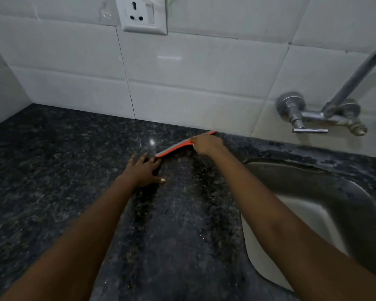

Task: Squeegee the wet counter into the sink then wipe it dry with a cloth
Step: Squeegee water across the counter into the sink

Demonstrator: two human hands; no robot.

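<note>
- Right hand [206, 144] grips the squeegee [175, 147] from above, fingers curled over its middle, covering the handle
- Squeegee is orange w/ a grey edge; it lies slantwise on the bench [52, 170], blade edge down on the stone, far tip at the foot of the tiled wall [182, 68], near tip toward the left hand
- Left hand [144, 169] lies flat & open on the bench, palm down, fingers straight & spread; fingertips just beside the squeegee's near tip, can't tell if touching
- Bench is dark speckled stone; darker streaks run betw. the two forearms
- Sink [334, 183] is set in the bench to the right of the right arm, well apart from the squeegee
- Metal tap [308, 115] on the wall above the sink; white socket [142, 15] higher up the wall
</note>
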